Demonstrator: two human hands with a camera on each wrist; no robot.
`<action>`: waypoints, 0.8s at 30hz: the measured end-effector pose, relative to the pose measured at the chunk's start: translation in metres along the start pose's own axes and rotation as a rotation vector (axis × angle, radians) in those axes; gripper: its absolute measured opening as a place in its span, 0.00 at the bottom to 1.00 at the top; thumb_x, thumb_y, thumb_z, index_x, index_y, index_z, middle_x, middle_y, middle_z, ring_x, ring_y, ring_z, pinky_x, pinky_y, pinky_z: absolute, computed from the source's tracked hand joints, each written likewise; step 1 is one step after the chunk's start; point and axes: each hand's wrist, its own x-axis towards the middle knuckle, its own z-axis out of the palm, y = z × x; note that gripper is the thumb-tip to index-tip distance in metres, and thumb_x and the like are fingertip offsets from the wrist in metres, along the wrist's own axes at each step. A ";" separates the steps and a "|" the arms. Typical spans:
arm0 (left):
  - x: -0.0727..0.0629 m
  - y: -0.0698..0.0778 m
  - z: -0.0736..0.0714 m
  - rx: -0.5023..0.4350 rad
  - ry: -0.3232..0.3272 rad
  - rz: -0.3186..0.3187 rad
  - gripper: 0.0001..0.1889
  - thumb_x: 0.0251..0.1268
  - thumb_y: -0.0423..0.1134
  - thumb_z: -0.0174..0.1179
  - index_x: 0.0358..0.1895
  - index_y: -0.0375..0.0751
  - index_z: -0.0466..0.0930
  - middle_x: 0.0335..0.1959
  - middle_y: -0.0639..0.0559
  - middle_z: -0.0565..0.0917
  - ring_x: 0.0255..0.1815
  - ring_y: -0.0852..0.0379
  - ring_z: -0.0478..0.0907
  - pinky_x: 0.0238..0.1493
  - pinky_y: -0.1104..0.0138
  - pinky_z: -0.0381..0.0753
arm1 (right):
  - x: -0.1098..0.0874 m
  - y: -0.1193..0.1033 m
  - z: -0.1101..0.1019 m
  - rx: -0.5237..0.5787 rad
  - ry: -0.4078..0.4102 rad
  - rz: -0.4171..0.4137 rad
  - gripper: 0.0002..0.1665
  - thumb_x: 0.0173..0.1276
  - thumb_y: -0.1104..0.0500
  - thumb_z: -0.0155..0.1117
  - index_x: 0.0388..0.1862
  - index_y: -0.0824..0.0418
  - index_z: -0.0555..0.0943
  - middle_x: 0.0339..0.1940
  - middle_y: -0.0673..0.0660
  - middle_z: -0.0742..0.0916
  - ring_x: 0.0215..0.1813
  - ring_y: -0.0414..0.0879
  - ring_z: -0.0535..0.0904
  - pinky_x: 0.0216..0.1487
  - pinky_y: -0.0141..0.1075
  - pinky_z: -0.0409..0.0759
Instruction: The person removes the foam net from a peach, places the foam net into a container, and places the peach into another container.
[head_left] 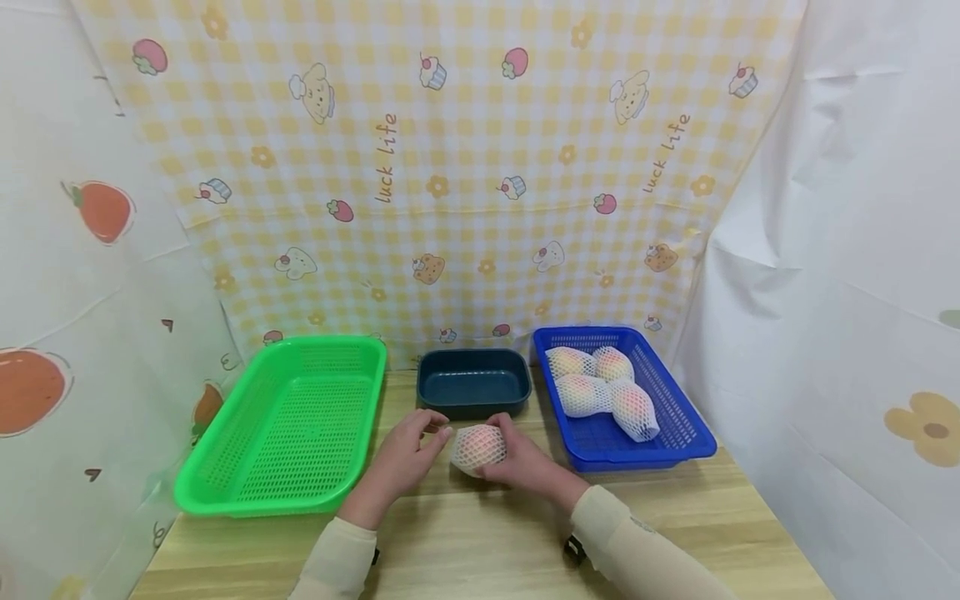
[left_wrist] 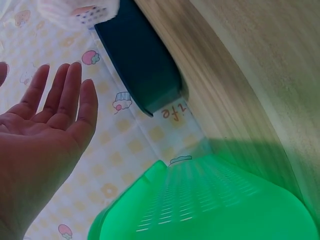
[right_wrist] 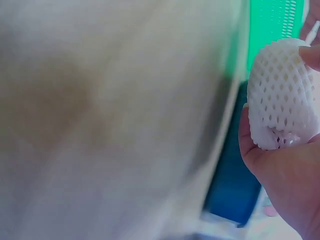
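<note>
A round, pinkish-yellow fruit point(head_left: 478, 447) in a white foam net is held up over the wooden table. My right hand point(head_left: 521, 457) grips it from the right side, and in the right wrist view the thumb point(right_wrist: 246, 131) curls round the net's end. My left hand point(head_left: 408, 450) is at the fruit's left, its fingertips close to the net. In the left wrist view that hand point(left_wrist: 55, 112) shows its palm with fingers extended and nothing held. Behind both hands stands a dark teal rectangular dish point(head_left: 474, 410).
At the left lies a green perforated basket point(head_left: 378, 392). To the right is a blue basket point(head_left: 675, 408) holding several netted fruits point(head_left: 577, 393) at its back and middle. A checked cloth point(head_left: 480, 233) hangs behind the wooden table point(head_left: 480, 542), with white cloths on both sides.
</note>
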 end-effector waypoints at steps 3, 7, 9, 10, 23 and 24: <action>0.000 0.001 -0.002 -0.017 0.015 0.023 0.10 0.84 0.42 0.65 0.57 0.43 0.87 0.55 0.49 0.87 0.59 0.47 0.84 0.61 0.45 0.86 | -0.004 -0.012 -0.009 0.005 0.008 -0.034 0.45 0.63 0.50 0.85 0.72 0.53 0.68 0.60 0.58 0.85 0.56 0.47 0.84 0.57 0.46 0.85; 0.000 0.001 -0.003 -0.057 0.034 0.054 0.04 0.81 0.39 0.68 0.50 0.45 0.87 0.50 0.53 0.87 0.55 0.50 0.85 0.61 0.44 0.86 | -0.010 -0.028 -0.021 0.009 0.007 -0.063 0.45 0.65 0.50 0.85 0.73 0.52 0.67 0.63 0.58 0.83 0.57 0.48 0.84 0.57 0.46 0.86; 0.001 0.002 -0.003 -0.082 0.035 0.063 0.01 0.80 0.38 0.70 0.46 0.48 0.87 0.47 0.56 0.86 0.53 0.52 0.85 0.60 0.45 0.87 | -0.014 -0.034 -0.028 0.010 0.001 -0.067 0.45 0.67 0.50 0.84 0.74 0.51 0.67 0.64 0.59 0.83 0.57 0.49 0.84 0.56 0.47 0.86; 0.001 0.003 -0.003 -0.101 0.032 0.065 0.02 0.79 0.37 0.70 0.45 0.49 0.86 0.46 0.57 0.86 0.52 0.53 0.85 0.60 0.45 0.87 | -0.015 -0.036 -0.031 0.010 -0.003 -0.068 0.45 0.67 0.50 0.84 0.75 0.51 0.66 0.64 0.58 0.83 0.57 0.49 0.84 0.56 0.47 0.86; 0.002 0.012 -0.007 -0.340 -0.107 0.183 0.15 0.73 0.33 0.74 0.58 0.50 0.87 0.55 0.57 0.87 0.59 0.50 0.85 0.65 0.42 0.85 | -0.026 -0.049 -0.048 0.028 -0.052 -0.121 0.44 0.70 0.48 0.82 0.76 0.48 0.65 0.63 0.56 0.81 0.56 0.49 0.83 0.53 0.40 0.86; 0.002 0.013 -0.007 -0.344 -0.111 0.187 0.16 0.73 0.32 0.74 0.58 0.50 0.87 0.56 0.57 0.86 0.60 0.50 0.85 0.65 0.44 0.85 | -0.026 -0.049 -0.048 0.031 -0.054 -0.121 0.45 0.70 0.48 0.82 0.76 0.48 0.65 0.63 0.56 0.81 0.56 0.49 0.83 0.53 0.40 0.86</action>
